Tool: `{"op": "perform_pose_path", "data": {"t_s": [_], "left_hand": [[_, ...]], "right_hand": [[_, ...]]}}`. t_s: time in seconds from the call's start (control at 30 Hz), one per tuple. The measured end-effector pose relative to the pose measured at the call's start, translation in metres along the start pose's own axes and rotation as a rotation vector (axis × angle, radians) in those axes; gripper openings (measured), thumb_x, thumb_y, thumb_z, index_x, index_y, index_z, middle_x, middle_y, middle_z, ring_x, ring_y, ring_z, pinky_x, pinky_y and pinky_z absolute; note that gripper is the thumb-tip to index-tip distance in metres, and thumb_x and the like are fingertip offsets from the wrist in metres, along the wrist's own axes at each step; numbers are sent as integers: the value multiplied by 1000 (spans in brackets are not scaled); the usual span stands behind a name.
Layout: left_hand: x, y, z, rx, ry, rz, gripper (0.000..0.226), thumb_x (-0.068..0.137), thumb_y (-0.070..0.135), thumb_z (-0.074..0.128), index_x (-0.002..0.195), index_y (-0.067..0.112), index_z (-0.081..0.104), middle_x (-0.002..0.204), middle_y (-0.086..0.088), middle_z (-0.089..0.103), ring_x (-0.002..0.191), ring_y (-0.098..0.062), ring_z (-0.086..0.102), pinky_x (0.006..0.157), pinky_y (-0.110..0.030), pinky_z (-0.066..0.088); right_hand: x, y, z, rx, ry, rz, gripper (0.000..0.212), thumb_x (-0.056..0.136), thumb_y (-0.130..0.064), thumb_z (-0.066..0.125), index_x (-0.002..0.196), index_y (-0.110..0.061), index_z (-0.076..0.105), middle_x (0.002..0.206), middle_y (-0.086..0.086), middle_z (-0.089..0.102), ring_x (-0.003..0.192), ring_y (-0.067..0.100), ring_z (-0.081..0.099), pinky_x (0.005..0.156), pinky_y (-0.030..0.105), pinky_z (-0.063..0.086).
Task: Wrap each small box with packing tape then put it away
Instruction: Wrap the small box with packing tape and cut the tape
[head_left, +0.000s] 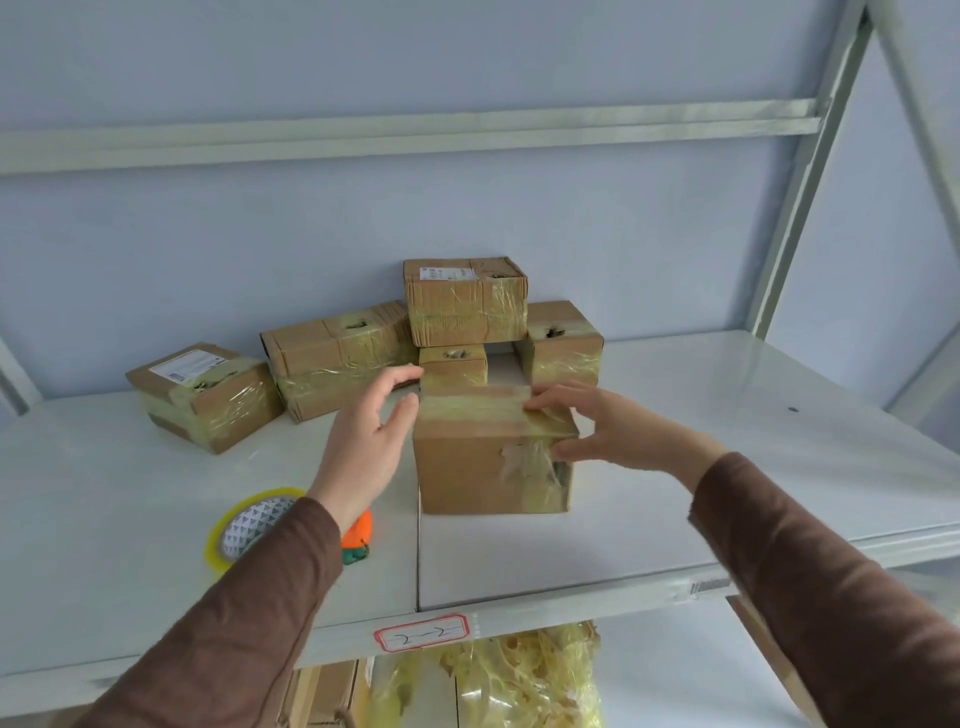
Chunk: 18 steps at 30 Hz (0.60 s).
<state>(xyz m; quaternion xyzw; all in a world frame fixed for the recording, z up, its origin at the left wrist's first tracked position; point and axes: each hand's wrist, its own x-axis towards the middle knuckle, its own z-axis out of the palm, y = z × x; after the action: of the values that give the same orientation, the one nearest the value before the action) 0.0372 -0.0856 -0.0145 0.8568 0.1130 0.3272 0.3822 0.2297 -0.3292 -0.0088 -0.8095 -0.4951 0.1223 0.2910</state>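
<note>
A small cardboard box (467, 467) wrapped in yellowish tape stands on the white shelf (519, 561), with torn tape on its front right corner. My right hand (597, 426) touches it, fingers on the top edge and thumb against the right side of the front. My left hand (369, 441) hovers open just left of the box, thumb near its top left corner. A roll of yellowish packing tape (244, 530) lies on the shelf near the front left, under my left forearm. An orange tape cutter (358, 540) lies beside it.
Several taped boxes stand behind: one at far left (202, 395), a long one (332, 358), a small one (452, 364), one on the right (563, 343), one stacked on top (465, 301). A shelf label (421, 631) marks the front edge. Crumpled tape scraps (519, 675) fill the lower shelf.
</note>
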Motion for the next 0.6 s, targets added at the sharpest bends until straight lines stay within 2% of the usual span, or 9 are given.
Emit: {"op": "perform_pose_path", "data": {"t_s": [0.07,0.1,0.13,0.2,0.27,0.33,0.47,0.53,0.6], "left_hand": [[7,-9,-2,-12,-137,-84,43,106,48,46,147,40,47,156,21,41,144,2,35,111,-22,32],[11,-9,0,-4,-226,-74,55,103,58,41,154,38,40,166,20,24,153,1,16,122,-28,22],[15,-7,3,50,-317,-21,67,99,66,36,159,37,31,169,20,10,155,3,0,126,-33,10],[23,-3,11,314,-490,171,84,92,80,27,163,35,14,169,19,-5,153,3,-16,126,-35,-3],[29,-3,17,541,-611,296,95,87,84,26,163,31,8,169,16,-5,154,-1,-15,128,-34,-4],[33,-9,20,586,-633,341,93,88,81,28,163,30,11,169,14,2,155,-1,-4,129,-31,0],[31,-17,25,517,-510,371,79,95,74,30,161,32,27,167,15,19,154,2,11,124,-19,4],[29,-17,28,510,-476,369,75,96,71,32,159,31,31,166,14,23,153,2,14,125,-22,9],[26,-14,29,479,-488,357,73,96,69,35,159,32,32,166,15,23,153,2,13,128,-30,12]], "right_hand": [[-3,1,-7,72,-109,35,68,88,-30,80,144,-51,47,160,-32,25,152,3,20,122,34,24],[-3,-3,-7,97,-123,34,73,88,-39,79,148,-54,40,161,-37,19,153,-4,7,120,31,19],[-3,-8,-6,107,-106,17,79,86,-50,77,152,-55,34,160,-40,14,152,-10,-2,119,30,14],[1,-18,3,29,-46,-39,87,86,-66,66,159,-48,23,163,-36,9,150,-12,-9,123,33,4],[4,-25,17,-200,-19,-82,85,92,-68,52,163,-34,18,168,-22,8,154,-3,-9,127,36,-2],[7,-25,28,-379,20,-93,80,98,-63,44,163,-25,18,170,-12,12,157,6,-2,129,40,-2],[9,-25,34,-397,117,-116,65,104,-52,42,160,-21,30,167,-6,25,157,9,13,129,44,3],[9,-26,37,-411,138,-120,61,106,-48,43,159,-21,34,166,-6,27,156,10,16,128,44,5],[7,-26,38,-395,137,-118,62,105,-49,47,159,-22,34,166,-9,28,156,8,16,128,45,6]]}}
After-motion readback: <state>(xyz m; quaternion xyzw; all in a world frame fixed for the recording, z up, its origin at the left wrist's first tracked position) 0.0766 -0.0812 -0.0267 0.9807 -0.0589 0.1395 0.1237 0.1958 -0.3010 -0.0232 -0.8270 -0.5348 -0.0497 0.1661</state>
